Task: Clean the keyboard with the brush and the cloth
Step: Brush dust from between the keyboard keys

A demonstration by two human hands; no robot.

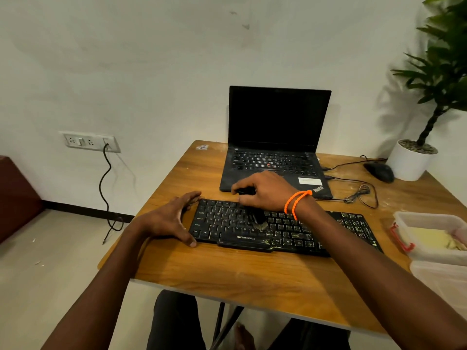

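Note:
A black keyboard (285,229) lies across the wooden table (227,271), its right half speckled with pale dust. My right hand (265,190) grips a black brush (259,219) above the keyboard's middle, and the bristles touch the keys. My left hand (174,218) holds the keyboard's left end, with the fingers at its far corner and the thumb at its near corner. No cloth is in view.
An open black laptop (275,142) stands behind the keyboard. A black mouse (379,171), cables (358,193) and a white plant pot (409,160) sit at the back right. A clear plastic box (434,236) and its lid (444,281) lie at the right edge.

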